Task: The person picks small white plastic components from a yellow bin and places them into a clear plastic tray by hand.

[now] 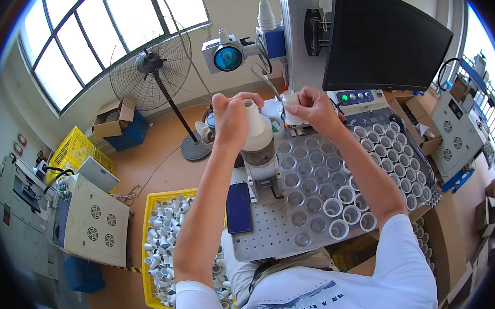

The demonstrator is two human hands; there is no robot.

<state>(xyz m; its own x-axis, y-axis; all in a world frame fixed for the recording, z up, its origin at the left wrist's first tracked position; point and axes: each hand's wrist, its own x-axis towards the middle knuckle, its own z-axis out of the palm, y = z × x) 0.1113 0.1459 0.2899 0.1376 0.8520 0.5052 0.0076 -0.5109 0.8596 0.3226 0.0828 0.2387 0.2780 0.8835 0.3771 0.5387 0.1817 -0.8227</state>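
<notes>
My left hand (232, 120) is closed, its fingers curled around the narrow top of a white cone-shaped part (255, 126). That part stands upright on a round dark-and-metal fixture (259, 155) in front of me. To the right, my right hand (317, 110) pinches a small white cup-shaped part (292, 108) between thumb and fingers, held in the air above the bench. Below my right forearm, a transparent tray (310, 179) has rows of round pockets, and several white cups (332, 207) stand in its right-hand part.
A yellow crate (147, 260) full of loose white parts stands at lower left. On the perforated metal bench (266, 240) lies a dark phone (238, 208). A lens head (228, 58) hangs above the fixture. A monitor (384, 38) and a standing fan (150, 63) are behind.
</notes>
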